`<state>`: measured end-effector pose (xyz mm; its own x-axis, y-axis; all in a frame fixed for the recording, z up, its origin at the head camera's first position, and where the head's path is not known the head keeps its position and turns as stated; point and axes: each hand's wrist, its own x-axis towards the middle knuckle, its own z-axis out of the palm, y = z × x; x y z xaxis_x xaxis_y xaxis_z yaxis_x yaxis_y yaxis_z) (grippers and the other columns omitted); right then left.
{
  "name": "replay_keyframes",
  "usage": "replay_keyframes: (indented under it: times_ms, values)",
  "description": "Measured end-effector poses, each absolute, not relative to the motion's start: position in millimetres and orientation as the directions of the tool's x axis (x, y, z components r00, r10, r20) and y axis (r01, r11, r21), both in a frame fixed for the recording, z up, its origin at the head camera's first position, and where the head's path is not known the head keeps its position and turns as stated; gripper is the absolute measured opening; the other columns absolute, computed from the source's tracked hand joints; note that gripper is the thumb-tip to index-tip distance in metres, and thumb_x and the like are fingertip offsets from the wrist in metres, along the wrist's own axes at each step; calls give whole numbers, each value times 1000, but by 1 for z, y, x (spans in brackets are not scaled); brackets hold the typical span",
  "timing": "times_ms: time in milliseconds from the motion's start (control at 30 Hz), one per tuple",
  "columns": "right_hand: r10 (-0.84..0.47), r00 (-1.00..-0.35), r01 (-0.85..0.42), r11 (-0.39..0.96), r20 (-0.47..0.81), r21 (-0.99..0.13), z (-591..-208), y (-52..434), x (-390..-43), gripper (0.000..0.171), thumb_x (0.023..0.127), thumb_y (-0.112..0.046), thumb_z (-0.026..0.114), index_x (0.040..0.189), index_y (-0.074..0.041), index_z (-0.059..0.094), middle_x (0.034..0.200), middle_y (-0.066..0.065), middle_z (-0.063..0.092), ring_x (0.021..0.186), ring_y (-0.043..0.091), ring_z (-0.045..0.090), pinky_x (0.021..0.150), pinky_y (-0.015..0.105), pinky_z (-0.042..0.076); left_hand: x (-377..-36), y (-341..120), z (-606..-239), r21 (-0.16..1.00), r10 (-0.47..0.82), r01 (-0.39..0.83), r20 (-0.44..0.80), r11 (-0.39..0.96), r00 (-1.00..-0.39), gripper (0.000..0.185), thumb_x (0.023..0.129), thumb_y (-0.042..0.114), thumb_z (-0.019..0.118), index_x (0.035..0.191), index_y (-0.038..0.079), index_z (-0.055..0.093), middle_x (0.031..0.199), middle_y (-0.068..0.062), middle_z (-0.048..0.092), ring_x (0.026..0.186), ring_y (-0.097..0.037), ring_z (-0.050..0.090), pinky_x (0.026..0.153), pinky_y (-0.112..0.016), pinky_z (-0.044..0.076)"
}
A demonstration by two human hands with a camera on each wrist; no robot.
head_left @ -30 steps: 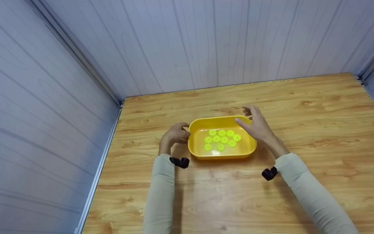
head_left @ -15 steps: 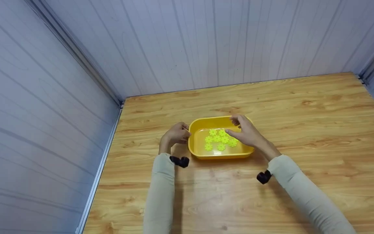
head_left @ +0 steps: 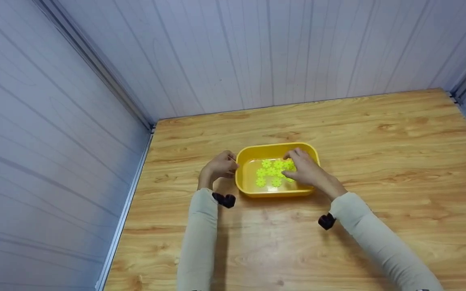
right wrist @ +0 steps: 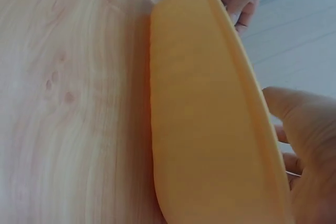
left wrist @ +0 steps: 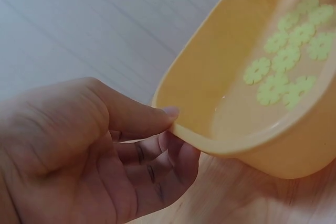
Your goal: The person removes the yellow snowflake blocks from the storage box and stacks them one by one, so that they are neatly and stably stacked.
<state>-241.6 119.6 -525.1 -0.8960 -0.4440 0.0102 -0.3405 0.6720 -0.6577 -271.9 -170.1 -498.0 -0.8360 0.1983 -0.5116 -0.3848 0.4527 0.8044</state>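
Left hand (head_left: 219,166) pinches the yellow tub (head_left: 246,186) rim. Right hand (head_left: 303,169) reaches inside over the green flower pieces (head_left: 268,173); grip unclear, fingers hidden.

We see a tub (head_left: 275,190) of smooth, glossy yellow plastic; its wall lets light through and shines softly. The little green flower pieces (head_left: 271,173) in it look like matt plastic, flat and thin. Our table (head_left: 378,169) is wood, or a wood-look laminate, with a strong grain and a satin sheen. The walls (head_left: 257,52) are pale panels, smooth and matt, joined by dull metal strips (head_left: 95,68). Our sleeves (head_left: 200,242) are soft, matt cloth.
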Motion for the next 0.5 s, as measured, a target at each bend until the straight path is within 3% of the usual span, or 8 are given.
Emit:
replay_keyframes:
  times_ms: [233, 500]
  values:
    - [-460, -888, -385, 758, -13, -526, -526, 118, -240, 37, 82, -21, 69, 112, -5, 54, 116, 11, 38, 106, 29, 35, 88, 44, 34, -273, -170, -496, 801, 212, -365, -506, 474, -836, 26, 85, 5, 56, 107, 3, 42, 99, -9, 48, 83, -20, 55, 73, -34, 51]
    - [-493, -870, -462, 805, 14, -372, -531, 115, -240, 23, 75, -9, 68, 96, -2, 64, 122, 19, 39, 106, 34, 36, 87, 46, 33, -273, -170, -493, 785, 215, -382, -532, 488, -819, 27, 86, 5, 54, 109, 4, 40, 97, -10, 47, 81, -20, 54, 75, -37, 50]
